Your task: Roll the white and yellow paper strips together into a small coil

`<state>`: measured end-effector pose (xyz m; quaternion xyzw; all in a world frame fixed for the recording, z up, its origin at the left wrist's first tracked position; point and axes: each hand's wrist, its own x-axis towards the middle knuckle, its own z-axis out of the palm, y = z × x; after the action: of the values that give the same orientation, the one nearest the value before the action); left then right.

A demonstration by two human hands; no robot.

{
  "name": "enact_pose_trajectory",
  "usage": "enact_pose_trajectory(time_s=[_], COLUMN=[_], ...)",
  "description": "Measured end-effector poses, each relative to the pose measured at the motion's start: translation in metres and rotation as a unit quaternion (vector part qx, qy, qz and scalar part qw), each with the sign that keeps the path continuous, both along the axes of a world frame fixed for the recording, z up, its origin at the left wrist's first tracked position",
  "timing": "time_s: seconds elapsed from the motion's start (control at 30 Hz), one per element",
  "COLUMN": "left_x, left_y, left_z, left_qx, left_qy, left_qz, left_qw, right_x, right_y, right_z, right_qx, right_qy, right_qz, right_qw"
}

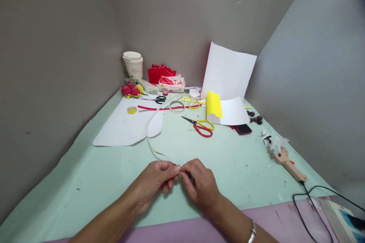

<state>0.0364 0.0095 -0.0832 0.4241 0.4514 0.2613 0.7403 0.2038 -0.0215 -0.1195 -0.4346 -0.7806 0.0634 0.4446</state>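
Note:
My left hand [161, 176] and my right hand [198, 182] meet above the front middle of the table, fingertips almost touching. Both are closed in a pinch on one end of a narrow pale strip [148, 142]. From my fingers the strip curves away to the left and back, over a white paper sheet [128, 127], toward a white tape roll [177, 106]. The bit between my fingertips is mostly hidden. Beyond my hands lie scissors [201, 125] with one red and one yellow handle.
At the back are a lidded cup [133, 64], a tissue pack [171, 84], black scissors [160, 100] and a red strip [182, 108]. Yellow paper [213, 105] leans by a large white sheet [228, 72]. Right: a phone [243, 129], a glue gun [291, 165] and its cable [306, 193].

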Motion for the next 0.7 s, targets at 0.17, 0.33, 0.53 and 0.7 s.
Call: enact_pose_trajectory(time_s=[0.17, 0.33, 0.53, 0.7], left_x=[-0.0014, -0.0018, -0.0024, -0.0017], left_y=[0.0021, 0.0023, 0.0020, 0.0007], left_z=[0.0025, 0.0050, 0.0022, -0.0015], left_qx=[-0.005, -0.007, -0.020, -0.019], left_qy=[0.014, 0.023, 0.019, -0.016], left_qz=[-0.017, -0.021, -0.023, -0.010], left_qw=[1.000, 0.999, 0.999, 1.000], right_x=[0.0003, 0.0019, 0.0031, 0.0003], right_y=[-0.0004, -0.0007, -0.0005, 0.0009], right_z=[0.0002, 0.0021, 0.0017, 0.0011], right_qx=[-0.007, -0.019, -0.035, -0.011], right_qy=[-0.005, -0.003, -0.001, 0.016], right_qz=[0.003, 0.021, 0.030, -0.010], right_qw=[1.000, 1.000, 0.999, 1.000])
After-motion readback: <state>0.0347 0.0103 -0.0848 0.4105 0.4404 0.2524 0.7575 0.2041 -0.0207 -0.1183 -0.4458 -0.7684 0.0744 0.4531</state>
